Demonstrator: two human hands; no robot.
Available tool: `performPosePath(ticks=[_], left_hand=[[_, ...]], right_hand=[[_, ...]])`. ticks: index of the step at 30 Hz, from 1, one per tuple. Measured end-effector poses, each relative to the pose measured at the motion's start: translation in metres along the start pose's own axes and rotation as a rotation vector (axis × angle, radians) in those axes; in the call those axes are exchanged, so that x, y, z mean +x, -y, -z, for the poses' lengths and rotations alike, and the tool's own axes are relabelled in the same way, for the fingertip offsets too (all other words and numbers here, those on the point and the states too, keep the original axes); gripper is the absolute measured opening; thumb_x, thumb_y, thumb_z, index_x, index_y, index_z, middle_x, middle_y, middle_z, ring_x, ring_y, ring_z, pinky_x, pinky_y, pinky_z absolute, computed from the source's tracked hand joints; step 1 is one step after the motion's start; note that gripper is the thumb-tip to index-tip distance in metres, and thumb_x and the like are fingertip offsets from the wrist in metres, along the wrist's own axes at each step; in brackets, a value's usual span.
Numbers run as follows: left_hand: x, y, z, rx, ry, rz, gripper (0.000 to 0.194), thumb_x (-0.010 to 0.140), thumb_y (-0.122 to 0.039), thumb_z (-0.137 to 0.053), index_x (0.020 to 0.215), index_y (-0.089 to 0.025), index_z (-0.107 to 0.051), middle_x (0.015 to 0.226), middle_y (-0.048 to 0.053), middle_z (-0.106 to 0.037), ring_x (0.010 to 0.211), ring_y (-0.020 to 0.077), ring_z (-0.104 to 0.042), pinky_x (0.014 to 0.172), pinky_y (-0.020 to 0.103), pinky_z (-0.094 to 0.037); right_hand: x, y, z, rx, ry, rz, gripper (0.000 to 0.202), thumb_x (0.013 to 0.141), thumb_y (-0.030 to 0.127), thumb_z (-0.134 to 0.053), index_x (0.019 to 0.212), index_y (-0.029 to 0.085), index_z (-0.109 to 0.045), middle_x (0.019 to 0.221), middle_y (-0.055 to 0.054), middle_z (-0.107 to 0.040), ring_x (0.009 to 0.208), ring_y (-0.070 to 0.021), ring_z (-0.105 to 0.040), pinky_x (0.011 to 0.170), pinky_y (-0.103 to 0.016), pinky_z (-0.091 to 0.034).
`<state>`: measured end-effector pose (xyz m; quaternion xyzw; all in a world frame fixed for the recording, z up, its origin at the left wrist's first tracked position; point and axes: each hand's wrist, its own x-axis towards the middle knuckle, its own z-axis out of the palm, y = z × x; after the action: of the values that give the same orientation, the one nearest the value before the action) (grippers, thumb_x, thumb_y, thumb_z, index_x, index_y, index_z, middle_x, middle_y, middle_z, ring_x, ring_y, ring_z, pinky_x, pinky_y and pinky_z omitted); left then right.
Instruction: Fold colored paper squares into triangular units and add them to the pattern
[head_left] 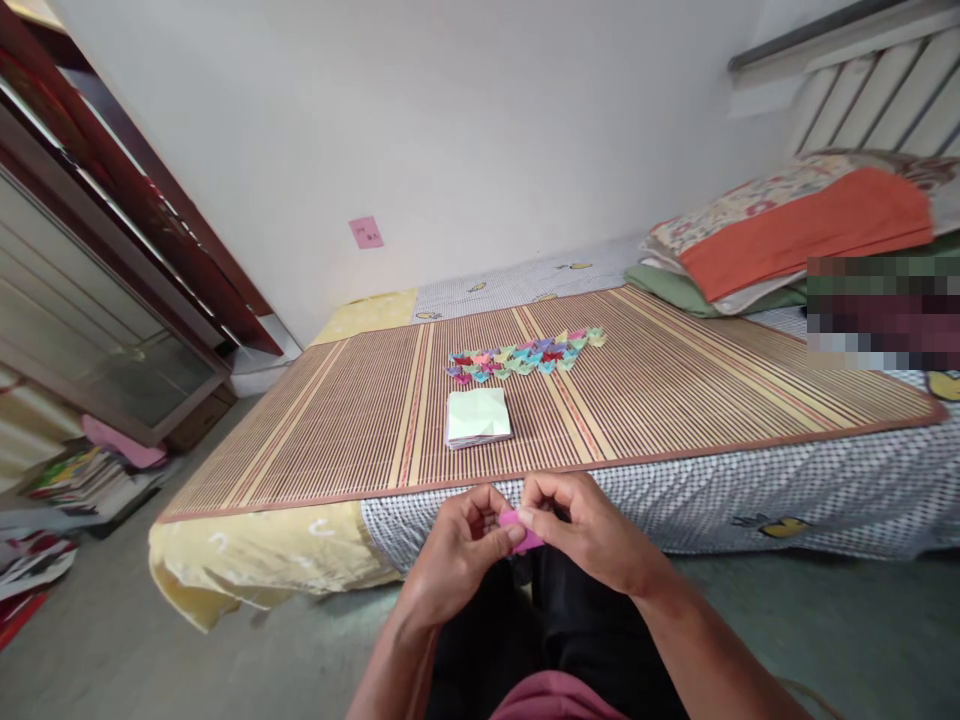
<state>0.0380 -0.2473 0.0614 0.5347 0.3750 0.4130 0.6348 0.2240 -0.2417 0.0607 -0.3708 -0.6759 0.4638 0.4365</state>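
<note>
soft even indoor light, source not visible, faint shadows, wide-angle stretching toward edges, pixelated block at right

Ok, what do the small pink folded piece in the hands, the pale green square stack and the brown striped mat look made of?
Small pink piece: probably matte paper, thin with straight edges.
Pale green square stack: matte paper, with thin layered sheet edges.
Brown striped mat: likely bamboo or similar slats, smooth-looking, in fine parallel strips; could be synthetic.
</note>
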Motion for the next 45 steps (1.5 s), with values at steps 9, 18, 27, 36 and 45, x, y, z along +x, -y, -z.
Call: performPosePath(ticks=[9,18,27,36,45], left_hand=[[0.009,0.021,-0.019,-0.476,-0.274,-0.121,0.021,0.078,-0.031,-0.087,0.078,-0.017,-0.07,0.074,-0.001,-0.065,0.072,0.0122,-0.058,0.073,0.023,-0.047],[0.011,0.029,-0.027,-0.595,-0.312,-0.103,0.023,0.074,-0.029,-0.091,0.084,-0.016,-0.074,0.085,0.002,-0.071,0.076,0.0119,-0.062,0.076,0.023,-0.051],[0.001,0.008,-0.006,0.359,-0.34,-0.308,0.014,0.083,-0.019,-0.08,0.095,-0.023,-0.081,0.09,0.003,-0.07,0.079,0.0157,-0.062,0.069,0.024,-0.046],[-0.004,0.01,-0.014,0.46,-0.434,-0.366,0.012,0.091,-0.022,-0.072,0.098,-0.024,-0.081,0.079,0.001,-0.07,0.071,0.0152,-0.066,0.069,0.025,-0.051],[-0.005,0.007,-0.017,-0.134,-0.32,-0.231,0.012,0.085,-0.028,-0.081,0.093,-0.019,-0.079,0.081,0.003,-0.078,0.073,0.0159,-0.075,0.074,0.025,-0.06]], right_hand=[[0.004,-0.003,-0.015,0.063,-0.131,0.018,0.009,0.088,0.025,-0.072,0.085,0.019,-0.066,0.075,0.003,-0.061,0.07,-0.0138,-0.055,0.066,-0.025,-0.046],[-0.001,-0.003,-0.025,-0.259,-0.328,0.113,0.013,0.093,0.019,-0.059,0.08,0.02,-0.059,0.071,0.001,-0.058,0.063,-0.0145,-0.054,0.06,-0.026,-0.042],[-0.005,0.004,-0.008,-0.455,-0.187,0.23,0.021,0.091,0.006,-0.056,0.077,0.022,-0.052,0.076,0.001,-0.057,0.066,-0.0147,-0.055,0.06,-0.025,-0.043],[-0.005,-0.001,-0.01,-0.505,-0.3,0.436,0.016,0.098,0.007,-0.056,0.091,0.02,-0.062,0.088,-0.004,-0.06,0.079,-0.0175,-0.063,0.072,-0.029,-0.052],[-0.008,0.0,-0.013,-0.609,-0.437,0.625,0.023,0.098,0.002,-0.059,0.11,0.019,-0.07,0.092,-0.006,-0.063,0.083,-0.017,-0.068,0.073,-0.026,-0.057]])
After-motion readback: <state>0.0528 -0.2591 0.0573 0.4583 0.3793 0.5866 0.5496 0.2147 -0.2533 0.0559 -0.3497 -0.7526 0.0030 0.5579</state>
